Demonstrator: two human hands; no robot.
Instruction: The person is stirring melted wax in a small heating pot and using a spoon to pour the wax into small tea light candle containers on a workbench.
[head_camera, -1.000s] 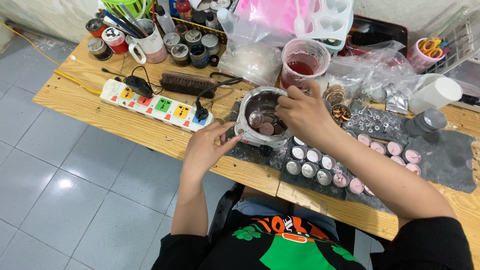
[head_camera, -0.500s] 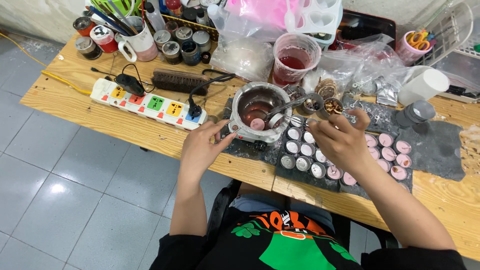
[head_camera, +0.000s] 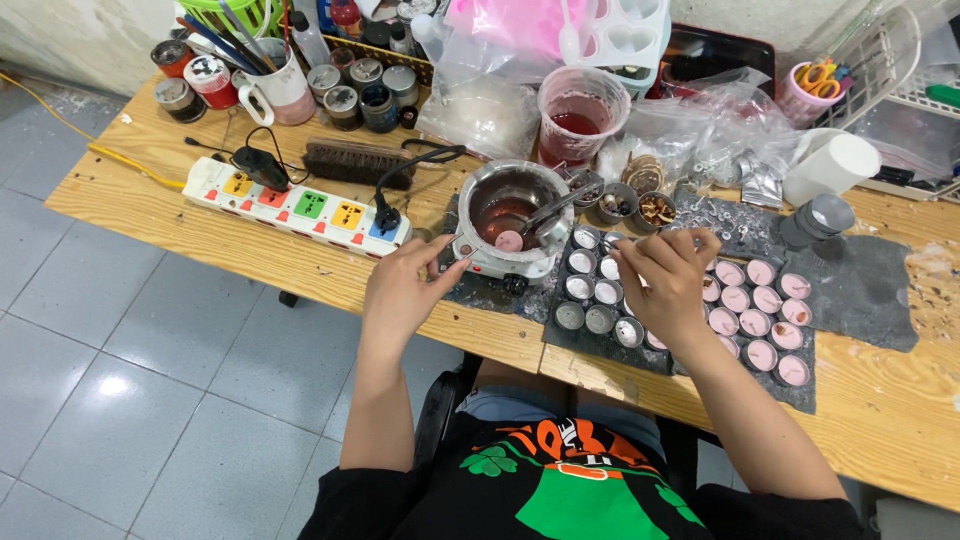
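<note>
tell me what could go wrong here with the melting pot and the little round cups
1. The left hand rests against the white base of the round metal melting pot, which holds dark red liquid; a nudge could slop it out or burn fingers.
2. The right hand works right over the small round metal cups; the wrist could knock the pink-filled ones.
3. The pot's black cord runs to the white power strip nearby, so a spill might reach the sockets.
</note>
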